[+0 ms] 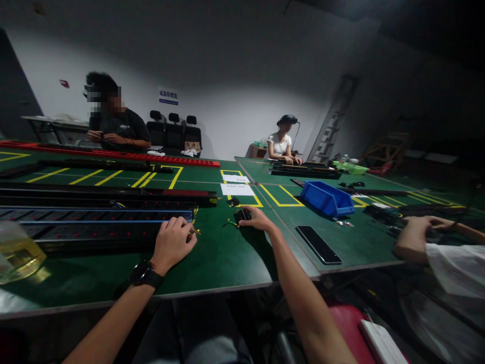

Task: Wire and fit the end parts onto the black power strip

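Left hand (pixel 173 241) — fingers curled into a loose fist, resting on the green table (pixel 223 258) at the right end of the long black power strip (pixel 94 227); a thin yellow-tipped wire (pixel 196 232) pokes out from between its fingers, so it appears pinched there, though the grip itself is hidden by the knuckles; a black watch (pixel 145 274) sits on that wrist. Right hand (pixel 256 219) — fingers stretched flat and slightly spread, lying on a small black part (pixel 242 215) just right of the strip's end; whether it grips the part or only rests on it I cannot tell; a short green-and-yellow wire (pixel 231 222) lies just left of the part.

Hard to make out: the strip runs out of view at the left edge; a clear container of yellow liquid (pixel 17 253) at near left is cut off and blurred; a co-worker's hands (pixel 420 233) at the right are busy over dark parts I cannot identify.

Near the right hand lies a dark phone (pixel 318 244), and farther off a blue bin (pixel 328 198). Writing: two white sheets (pixel 237 185) on the table and a blue wall sign (pixel 168 94) at the far side — text on both too small to read.
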The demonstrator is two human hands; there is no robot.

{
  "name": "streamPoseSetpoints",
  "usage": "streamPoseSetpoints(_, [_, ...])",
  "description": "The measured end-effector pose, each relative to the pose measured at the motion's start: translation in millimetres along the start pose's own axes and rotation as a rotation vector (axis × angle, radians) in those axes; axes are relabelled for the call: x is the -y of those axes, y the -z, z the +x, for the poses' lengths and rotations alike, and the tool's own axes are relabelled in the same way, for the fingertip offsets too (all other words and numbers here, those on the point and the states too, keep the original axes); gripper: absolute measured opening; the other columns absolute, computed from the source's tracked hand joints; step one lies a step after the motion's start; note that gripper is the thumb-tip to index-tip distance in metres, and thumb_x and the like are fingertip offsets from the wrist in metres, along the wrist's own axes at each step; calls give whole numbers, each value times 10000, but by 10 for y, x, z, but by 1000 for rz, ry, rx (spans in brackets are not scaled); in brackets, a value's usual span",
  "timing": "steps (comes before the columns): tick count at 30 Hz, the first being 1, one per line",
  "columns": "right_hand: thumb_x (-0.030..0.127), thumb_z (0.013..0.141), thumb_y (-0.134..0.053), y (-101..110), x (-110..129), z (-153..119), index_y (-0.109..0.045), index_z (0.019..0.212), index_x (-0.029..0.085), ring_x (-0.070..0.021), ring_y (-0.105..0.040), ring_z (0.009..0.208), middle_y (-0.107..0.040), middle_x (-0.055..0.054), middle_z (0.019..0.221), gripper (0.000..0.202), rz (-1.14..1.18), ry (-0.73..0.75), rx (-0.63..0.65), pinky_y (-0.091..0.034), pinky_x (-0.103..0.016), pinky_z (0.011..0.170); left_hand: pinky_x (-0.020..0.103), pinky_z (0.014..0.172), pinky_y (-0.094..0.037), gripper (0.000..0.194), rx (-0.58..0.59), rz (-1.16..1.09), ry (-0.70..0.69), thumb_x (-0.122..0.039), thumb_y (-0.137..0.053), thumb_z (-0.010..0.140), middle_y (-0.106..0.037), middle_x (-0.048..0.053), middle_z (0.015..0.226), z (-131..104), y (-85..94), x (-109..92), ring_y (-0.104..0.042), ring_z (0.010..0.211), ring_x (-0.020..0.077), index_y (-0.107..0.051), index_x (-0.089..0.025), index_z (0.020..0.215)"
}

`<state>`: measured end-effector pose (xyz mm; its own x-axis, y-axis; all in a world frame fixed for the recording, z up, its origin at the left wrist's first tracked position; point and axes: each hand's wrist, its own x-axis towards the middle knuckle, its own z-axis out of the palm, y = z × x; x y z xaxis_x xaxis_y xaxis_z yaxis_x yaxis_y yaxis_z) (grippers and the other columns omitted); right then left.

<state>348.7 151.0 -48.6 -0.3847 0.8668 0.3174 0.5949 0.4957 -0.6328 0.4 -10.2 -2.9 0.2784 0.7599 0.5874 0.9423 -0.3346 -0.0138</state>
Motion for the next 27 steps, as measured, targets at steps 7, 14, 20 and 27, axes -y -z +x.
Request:
streamPoseSetpoints(7, [414, 671, -896, 9, -80, -9, -747, 1230, 260, -296, -704, 1089, -752, -63, 1189, 599, 94, -12, -16, -549, -472, 1002, 431, 805, -394, 176, 8, 21, -1, -304, -590, 919, -681, 95, 970, -8, -6, 11, -588, 936, 287, -725, -205, 868])
streamPoseSetpoints(14, [512, 705, -856, 133, 15, -12, -739, 1213, 229, -305, -725, 1060, -762, -112, 1179, 594, 236, -61, -228, -592, -462, 937, 442, 808, -402, 203, 22, 48, -8, -325, -574, 933, -690, 95, 991, -2, -2, 10, -590, 943, 286, -730, -205, 881])
streamPoseSetpoints(20, [537, 739, -806, 227, 80, -25, -707, 1241, 216, -304, -724, 1075, -755, -119, 1192, 605, 263, -118, -407, -600, -460, 929, 432, 805, -401, 215, 23, 55, -9, -329, -560, 940, -695, 98, 993, 0, 2, 8, -589, 942, 280, -728, -207, 886])
streamPoseSetpoints(27, [462, 717, -862, 125, 132, -56, -760, 1131, 209, -280, -703, 1042, -768, -87, 1131, 496, 128, -37, -112, -562, -410, 918, 421, 795, -406, 208, 28, 57, -8, -334, -568, 935, -697, 95, 992, 5, 28, 3, -591, 940, 276, -728, -212, 885])
